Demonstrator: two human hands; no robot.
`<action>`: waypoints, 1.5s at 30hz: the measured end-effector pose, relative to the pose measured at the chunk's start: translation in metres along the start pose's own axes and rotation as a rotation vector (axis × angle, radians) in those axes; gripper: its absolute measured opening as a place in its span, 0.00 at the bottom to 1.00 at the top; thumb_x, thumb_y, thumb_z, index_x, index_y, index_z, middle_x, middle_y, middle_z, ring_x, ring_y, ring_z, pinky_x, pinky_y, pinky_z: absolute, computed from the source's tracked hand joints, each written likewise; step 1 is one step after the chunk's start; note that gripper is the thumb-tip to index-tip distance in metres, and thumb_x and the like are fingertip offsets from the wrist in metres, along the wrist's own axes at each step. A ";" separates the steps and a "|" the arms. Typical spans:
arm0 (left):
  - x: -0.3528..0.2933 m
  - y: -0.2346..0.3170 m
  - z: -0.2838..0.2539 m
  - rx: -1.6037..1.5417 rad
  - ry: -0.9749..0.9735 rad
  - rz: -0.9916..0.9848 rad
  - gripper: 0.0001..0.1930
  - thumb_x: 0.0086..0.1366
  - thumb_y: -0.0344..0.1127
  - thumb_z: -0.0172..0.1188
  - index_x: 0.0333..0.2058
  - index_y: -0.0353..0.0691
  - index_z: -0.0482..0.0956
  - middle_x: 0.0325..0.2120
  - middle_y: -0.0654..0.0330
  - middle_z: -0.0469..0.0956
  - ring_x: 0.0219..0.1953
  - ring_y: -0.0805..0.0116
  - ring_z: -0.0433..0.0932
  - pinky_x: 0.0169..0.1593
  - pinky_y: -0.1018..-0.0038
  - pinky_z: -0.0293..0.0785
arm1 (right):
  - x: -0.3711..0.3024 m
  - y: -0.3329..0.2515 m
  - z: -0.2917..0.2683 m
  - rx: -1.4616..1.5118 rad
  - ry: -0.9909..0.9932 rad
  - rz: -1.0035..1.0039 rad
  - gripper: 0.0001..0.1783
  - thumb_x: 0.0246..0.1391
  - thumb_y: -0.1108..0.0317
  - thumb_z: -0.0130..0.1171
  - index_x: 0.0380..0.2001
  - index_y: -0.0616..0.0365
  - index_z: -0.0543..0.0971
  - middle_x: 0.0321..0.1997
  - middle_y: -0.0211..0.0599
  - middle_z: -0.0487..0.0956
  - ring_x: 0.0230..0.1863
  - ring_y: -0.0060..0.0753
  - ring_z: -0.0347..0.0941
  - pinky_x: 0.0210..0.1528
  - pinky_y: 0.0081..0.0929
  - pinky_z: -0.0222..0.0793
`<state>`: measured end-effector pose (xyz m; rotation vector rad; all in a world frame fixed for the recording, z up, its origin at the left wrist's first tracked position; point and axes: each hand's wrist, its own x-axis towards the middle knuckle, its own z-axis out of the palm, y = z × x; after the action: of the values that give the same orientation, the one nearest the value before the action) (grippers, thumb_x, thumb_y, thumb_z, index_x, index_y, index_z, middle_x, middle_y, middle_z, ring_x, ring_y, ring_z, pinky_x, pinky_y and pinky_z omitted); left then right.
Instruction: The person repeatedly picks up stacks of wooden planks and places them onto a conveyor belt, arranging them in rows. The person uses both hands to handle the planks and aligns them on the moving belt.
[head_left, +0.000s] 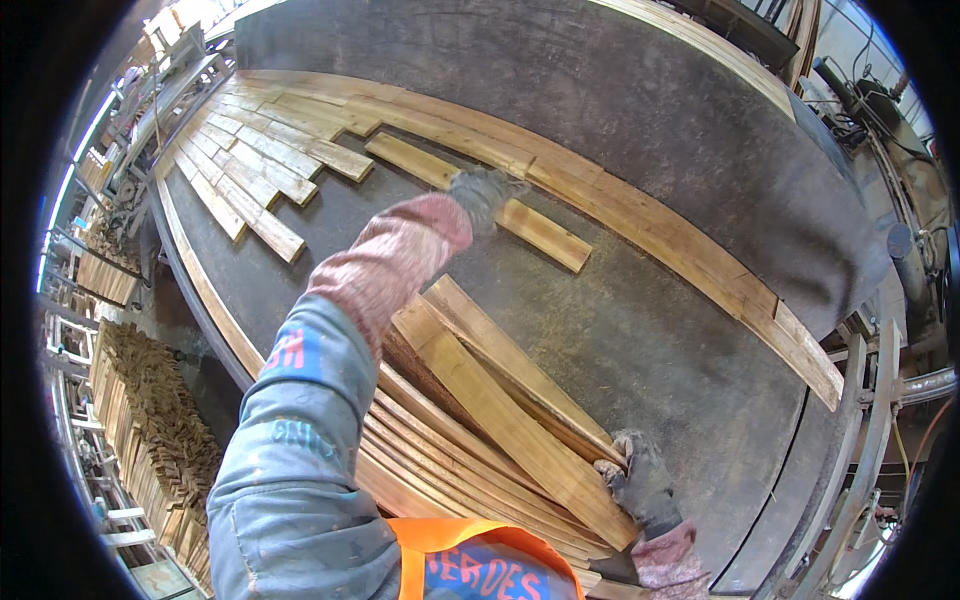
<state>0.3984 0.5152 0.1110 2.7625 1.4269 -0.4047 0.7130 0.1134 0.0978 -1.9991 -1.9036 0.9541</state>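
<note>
The left hand [487,195], gloved, lies across the middle of a short board [545,235] on the dark counter [680,390]; its fingers are blurred, so I cannot tell whether they grip or only press. The board shows on both sides of them. Just beyond these fingers runs a long strip of planks [640,215], and to their left staggered boards [255,160] end.

The right hand [640,475] seems to grip the near end of a narrow plank [530,370], fingers curled round it. Left of those fingers, a wide plank [520,420] lies beside curving stacked boards [450,460].

Uneven pressure from the left fingers could swing the short board askew, or pinch them against the strip. A loose right grip could let the narrow plank slide, nudging the wide one.
</note>
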 end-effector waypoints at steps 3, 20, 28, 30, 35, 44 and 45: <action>-0.072 0.050 -0.008 -0.197 -0.034 0.140 0.43 0.64 0.58 0.66 0.73 0.54 0.59 0.71 0.52 0.64 0.71 0.44 0.63 0.71 0.46 0.62 | -0.006 0.022 -0.004 0.135 0.037 0.071 0.22 0.50 0.56 0.76 0.40 0.59 0.79 0.40 0.41 0.82 0.42 0.44 0.81 0.47 0.42 0.76; -0.137 0.177 -0.001 -0.358 0.211 0.415 0.35 0.61 0.51 0.69 0.61 0.38 0.72 0.47 0.45 0.81 0.50 0.44 0.80 0.57 0.51 0.75 | 0.139 0.054 -0.073 -0.131 0.328 -0.120 0.27 0.59 0.53 0.66 0.56 0.58 0.80 0.53 0.42 0.82 0.51 0.46 0.79 0.53 0.40 0.73; -0.019 0.241 0.105 -0.640 0.386 0.149 0.18 0.67 0.45 0.59 0.50 0.44 0.84 0.40 0.48 0.84 0.46 0.54 0.84 0.50 0.54 0.78 | 0.276 -0.096 -0.039 -0.464 0.302 -0.158 0.43 0.52 0.42 0.70 0.67 0.50 0.73 0.68 0.41 0.76 0.69 0.48 0.69 0.71 0.45 0.64; -0.019 0.235 0.119 -0.743 0.186 0.054 0.16 0.70 0.45 0.55 0.45 0.46 0.87 0.40 0.47 0.84 0.46 0.52 0.84 0.48 0.56 0.78 | 0.298 -0.117 -0.025 -0.575 0.183 -0.180 0.43 0.51 0.42 0.71 0.67 0.49 0.73 0.66 0.41 0.77 0.68 0.48 0.71 0.69 0.46 0.66; -0.023 0.186 0.116 -0.329 0.715 0.416 0.09 0.64 0.36 0.59 0.38 0.45 0.86 0.40 0.50 0.85 0.41 0.48 0.85 0.39 0.54 0.81 | 0.317 -0.109 -0.046 -0.281 0.202 -0.373 0.34 0.56 0.45 0.69 0.62 0.46 0.78 0.53 0.40 0.85 0.53 0.43 0.83 0.53 0.41 0.79; 0.019 -0.090 0.077 -0.031 0.114 -0.221 0.20 0.75 0.44 0.48 0.62 0.57 0.78 0.64 0.60 0.75 0.65 0.55 0.74 0.66 0.57 0.70 | 0.152 0.060 -0.172 1.175 -0.401 0.060 0.34 0.66 0.48 0.54 0.61 0.69 0.71 0.37 0.57 0.84 0.38 0.53 0.85 0.30 0.42 0.82; 0.021 -0.110 0.077 -0.018 0.141 -0.261 0.22 0.75 0.47 0.47 0.65 0.61 0.74 0.65 0.60 0.73 0.65 0.52 0.74 0.67 0.53 0.69 | 0.133 0.083 -0.170 1.134 -0.422 0.052 0.35 0.66 0.47 0.54 0.62 0.69 0.71 0.38 0.59 0.84 0.41 0.53 0.85 0.30 0.42 0.82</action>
<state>0.3046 0.5867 0.0445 2.6439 1.8222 -0.1998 0.8730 0.2745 0.1408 -1.1896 -0.9601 1.9738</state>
